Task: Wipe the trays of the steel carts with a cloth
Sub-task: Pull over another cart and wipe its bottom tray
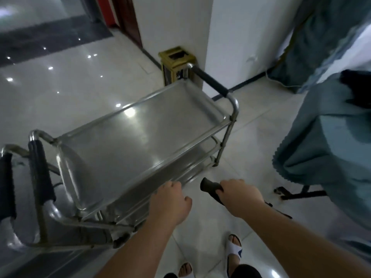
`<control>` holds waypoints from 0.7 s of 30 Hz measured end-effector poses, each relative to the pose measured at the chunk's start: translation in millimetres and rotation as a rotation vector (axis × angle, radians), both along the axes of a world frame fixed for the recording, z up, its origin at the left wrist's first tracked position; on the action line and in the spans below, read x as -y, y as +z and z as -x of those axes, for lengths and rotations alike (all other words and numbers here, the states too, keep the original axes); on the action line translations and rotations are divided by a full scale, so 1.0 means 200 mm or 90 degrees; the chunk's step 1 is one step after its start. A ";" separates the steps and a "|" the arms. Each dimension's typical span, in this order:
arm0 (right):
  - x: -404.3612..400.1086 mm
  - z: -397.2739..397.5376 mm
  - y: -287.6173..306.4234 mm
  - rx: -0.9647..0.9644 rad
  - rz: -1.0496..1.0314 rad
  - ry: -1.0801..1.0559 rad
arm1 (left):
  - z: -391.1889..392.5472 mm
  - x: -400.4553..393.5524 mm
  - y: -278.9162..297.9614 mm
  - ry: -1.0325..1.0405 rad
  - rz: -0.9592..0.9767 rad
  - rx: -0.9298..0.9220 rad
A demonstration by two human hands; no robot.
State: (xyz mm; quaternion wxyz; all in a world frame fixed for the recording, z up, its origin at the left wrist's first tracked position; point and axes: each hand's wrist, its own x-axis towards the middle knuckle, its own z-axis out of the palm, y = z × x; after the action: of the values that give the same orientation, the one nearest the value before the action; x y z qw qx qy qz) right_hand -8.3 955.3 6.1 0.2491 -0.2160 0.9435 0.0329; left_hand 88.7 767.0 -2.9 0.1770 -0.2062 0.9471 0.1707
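A steel cart stands in front of me, its bare top tray [128,141] shiny and lower trays [192,169] showing beneath it. Black padded handles sit at its far end [210,81] and its near left end [40,173]. My left hand [170,199] grips the near rim of the top tray, fingers curled over the edge. My right hand [239,195] is closed around a dark grey bunched cloth [209,186], held just off the cart's near right side above the floor. A second cart's padded handle [6,183] shows at the far left.
A gold waste bin [176,63] stands against a white pillar [230,37] behind the cart. A table draped in teal cloth [331,127] fills the right side, with black stand legs [301,194] below it. My sandalled feet [233,249] are on the glossy tiled floor.
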 end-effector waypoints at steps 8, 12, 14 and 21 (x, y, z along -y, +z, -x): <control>-0.58 0.29 0.20 -0.069 0.048 -0.195 | 0.53 -0.51 0.18 -0.156 0.016 -0.045; -0.90 0.51 0.26 -0.092 0.081 -0.244 | 0.87 -0.86 0.24 -0.195 0.018 -0.056; -1.09 0.64 0.29 -0.098 0.106 -0.282 | 1.05 -1.04 0.29 -0.204 0.014 -0.065; -1.63 1.09 0.33 -0.139 0.107 -0.320 | 1.58 -1.56 0.40 -0.224 -0.042 -0.078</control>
State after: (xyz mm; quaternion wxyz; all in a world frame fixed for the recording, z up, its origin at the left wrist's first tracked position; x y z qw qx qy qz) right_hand -225.9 1281.1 72.7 0.1273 0.0092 0.9881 -0.0853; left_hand -227.1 1079.7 77.2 0.1526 -0.0205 0.9715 0.1803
